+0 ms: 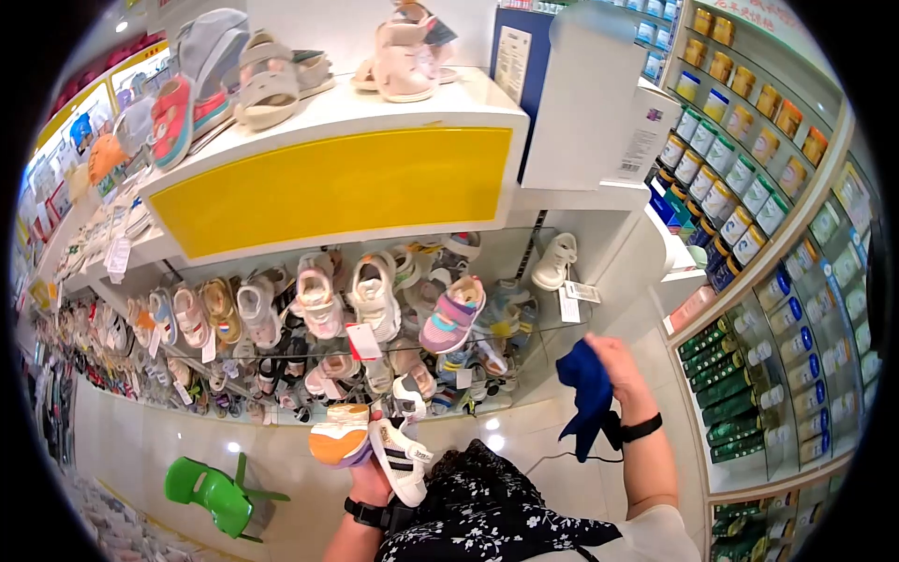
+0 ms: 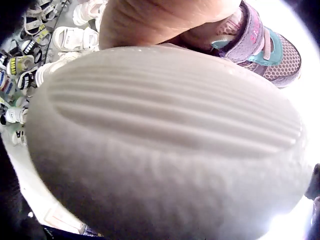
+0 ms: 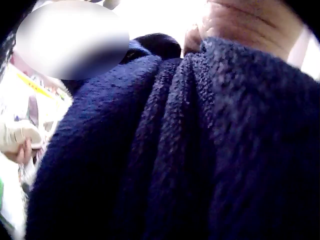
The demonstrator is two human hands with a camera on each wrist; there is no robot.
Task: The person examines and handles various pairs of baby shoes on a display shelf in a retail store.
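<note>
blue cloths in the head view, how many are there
1: the dark blue cloth, gripped in the person's right hand, on the right of the picture, its lower end hanging down. Any others could be hidden.

left hand (image 1: 370, 481): gripping | right hand (image 1: 614, 363): gripping, farther forward | both well apart
</note>
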